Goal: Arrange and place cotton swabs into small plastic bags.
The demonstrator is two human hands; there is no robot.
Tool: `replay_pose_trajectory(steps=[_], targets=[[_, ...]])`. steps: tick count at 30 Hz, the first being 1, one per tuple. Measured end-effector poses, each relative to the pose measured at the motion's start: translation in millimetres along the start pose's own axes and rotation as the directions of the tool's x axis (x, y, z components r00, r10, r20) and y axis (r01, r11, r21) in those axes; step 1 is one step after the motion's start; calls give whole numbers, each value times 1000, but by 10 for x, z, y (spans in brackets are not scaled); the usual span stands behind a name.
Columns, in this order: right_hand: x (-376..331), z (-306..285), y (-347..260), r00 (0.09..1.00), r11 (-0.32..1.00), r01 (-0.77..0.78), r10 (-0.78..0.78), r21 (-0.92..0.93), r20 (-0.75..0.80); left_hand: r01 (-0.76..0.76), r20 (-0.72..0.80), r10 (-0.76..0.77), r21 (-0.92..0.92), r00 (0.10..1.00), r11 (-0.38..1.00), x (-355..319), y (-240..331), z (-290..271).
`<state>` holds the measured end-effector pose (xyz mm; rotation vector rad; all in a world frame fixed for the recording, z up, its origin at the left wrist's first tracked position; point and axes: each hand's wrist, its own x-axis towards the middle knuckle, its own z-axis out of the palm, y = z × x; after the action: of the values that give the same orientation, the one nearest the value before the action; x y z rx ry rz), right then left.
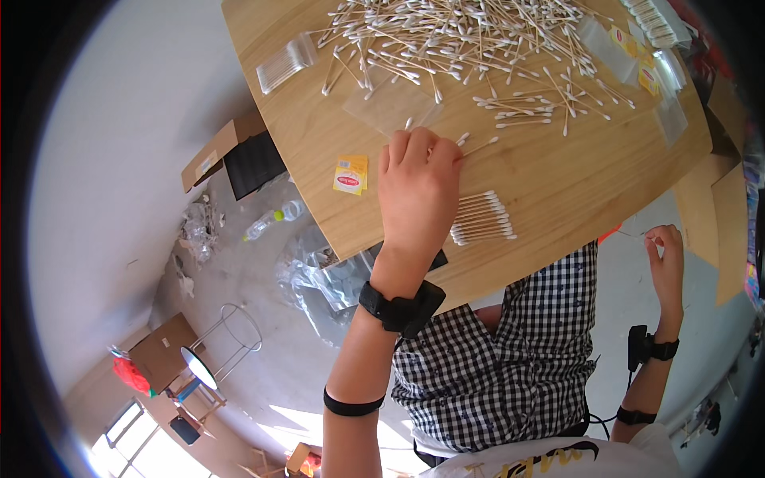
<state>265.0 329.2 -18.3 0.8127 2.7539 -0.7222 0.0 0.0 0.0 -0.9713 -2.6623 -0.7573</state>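
My left hand [420, 187] reaches over the wooden table, its fingers curled closed around cotton swabs. White tips of these cotton swabs [493, 140] poke out on both sides of the fingers. Just beyond the hand lies a clear plastic bag [388, 107]. Beside its wrist is a neat row of cotton swabs [484, 217], laid parallel. Off the table's right edge, my right hand [668, 255] is raised with thumb and fingers pinched together. Something thin shows by those fingertips, too small to make out. To the left sit yellow printed cards [350, 174].
A large heap of loose cotton swabs [470, 36] covers the table's far side. A filled bag of swabs [286, 63] lies far left; more packs [657, 22] are far right. Cardboard boxes [712, 231] flank the table [558, 183]. Bottles [275, 219] and plastic wrap litter the floor.
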Motion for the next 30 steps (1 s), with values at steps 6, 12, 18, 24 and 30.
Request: replay_pose_trajectory(steps=[6, 12, 18, 24, 30], targets=[[60, 64, -511, 977, 995, 64, -47, 75, -208, -32, 161, 33, -13, 986, 999, -256, -15, -246], [56, 323, -1338, 968, 839, 161, -32, 519, -249, 301, 211, -237, -355, 948, 885, -571, 170, -438], [214, 876, -2053, 945, 238, 301, -203, 923, -256, 322, 70, -598, -889, 798, 325, -781, 524, -48], [235, 1098, -2404, 925, 173, 304, -290, 937, -246, 281, 25, -671, -920, 741, 275, -697, 769, 106], [450, 928, -2302, 920, 174, 300, -315, 938, -236, 273, 10, -695, -924, 719, 269, -662, 732, 102]])
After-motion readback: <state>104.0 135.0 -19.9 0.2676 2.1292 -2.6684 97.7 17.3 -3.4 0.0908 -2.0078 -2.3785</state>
